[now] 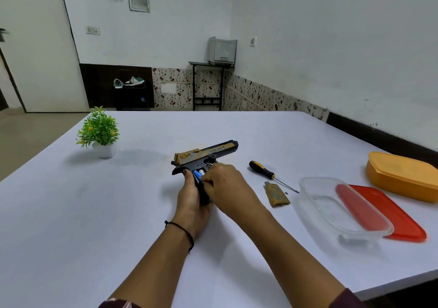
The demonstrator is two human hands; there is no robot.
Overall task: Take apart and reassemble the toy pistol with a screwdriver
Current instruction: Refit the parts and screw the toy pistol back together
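A black and tan toy pistol (208, 153) is held above the white table (71, 213), barrel pointing far right. My left hand (189, 198) grips its black handle from below. The grip's side is uncovered, showing blue and white parts (198, 173) inside. My right hand (225, 187) rests against the handle, fingertips pinched at those blue parts. A tan grip cover (276, 195) lies on the table to the right. Beside it lies a black and yellow screwdriver (267, 172), with a tiny dark screw (286, 192) near its shaft.
A clear plastic box (341, 208) sits at the right, over a red lid (398, 215). An orange container (403, 175) stands behind them. A small potted green plant (99, 132) stands at the far left of the table.
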